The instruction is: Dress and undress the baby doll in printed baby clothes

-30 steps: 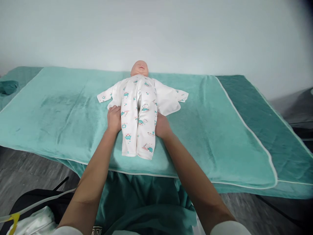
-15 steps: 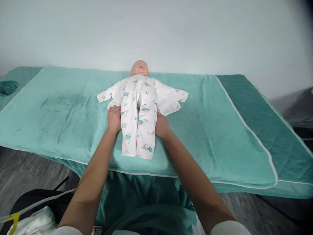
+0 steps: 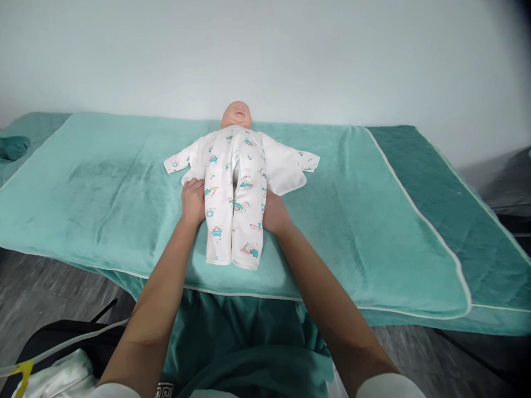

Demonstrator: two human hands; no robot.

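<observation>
A baby doll (image 3: 236, 115) lies face up, its head toward the wall. White printed baby trousers (image 3: 248, 221) cover the front of its body, legs pointing toward me, with an opening at the crotch. Beneath them a white baby shirt (image 3: 284, 166) spreads out, both sleeves stretched sideways. My left hand (image 3: 193, 202) is at the left edge of the trousers, fingers curled against the cloth and fingertips hidden. On the opposite edge, my right hand (image 3: 276, 213) reaches under the trousers, so its fingers are out of sight.
Under the doll is a light green plush blanket (image 3: 352, 221) with white piping, laid over a darker green bed cover (image 3: 452, 221). A pale wall (image 3: 265, 55) stands behind. At lower left are a clear tube (image 3: 83, 337) and a bundled white cloth (image 3: 64, 376).
</observation>
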